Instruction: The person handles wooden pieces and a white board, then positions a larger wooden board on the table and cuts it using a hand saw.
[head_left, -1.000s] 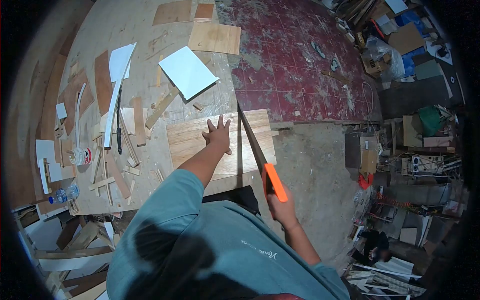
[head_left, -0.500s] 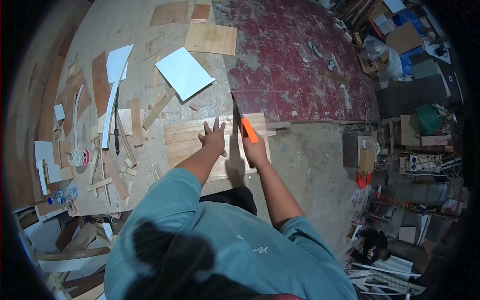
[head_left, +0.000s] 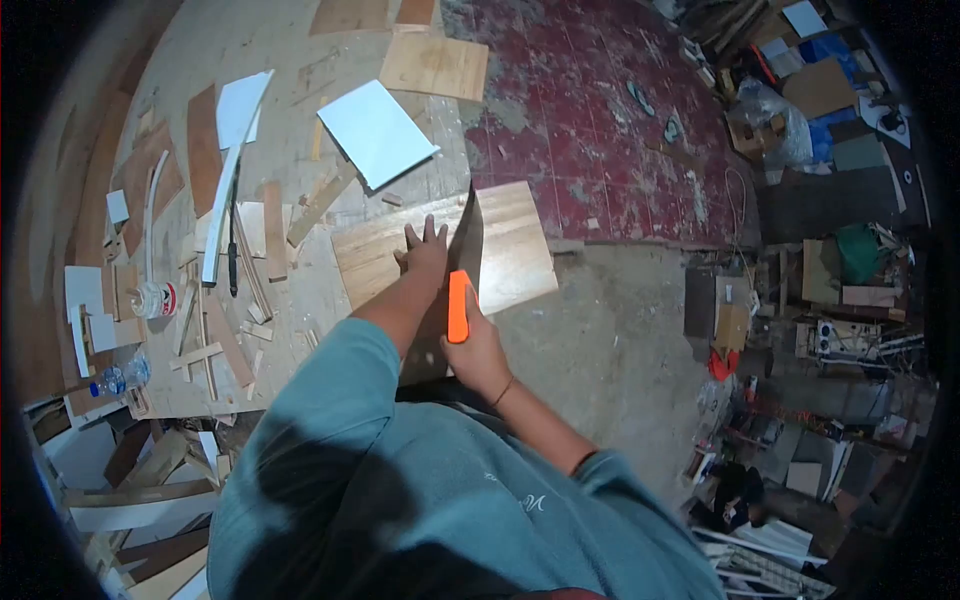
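Note:
A pale wooden board (head_left: 517, 240) lies at a slant across the front right edge of the worktable, its right end jutting out past the edge. My left hand (head_left: 428, 252) presses on the board left of the saw, fingers spread. The orange handle of a handsaw (head_left: 459, 308) is gripped in my right hand (head_left: 480, 354), close to my body. The saw's dark blade runs away from me across the board. How deep the blade sits in the wood cannot be made out.
On the worktable (head_left: 300, 365) lie a white panel (head_left: 378, 133), wood strips and offcuts, a white tub (head_left: 157, 299) and a plastic bottle (head_left: 122, 378). Red tiled floor (head_left: 600, 130) lies beyond. A person (head_left: 738, 497) in dark clothing is at lower right, amid stacked scrap.
My right hand has drawn the handsaw back toward my body and leftward. The board now lies more slanted, its right end farther up. My left hand stays spread on it.

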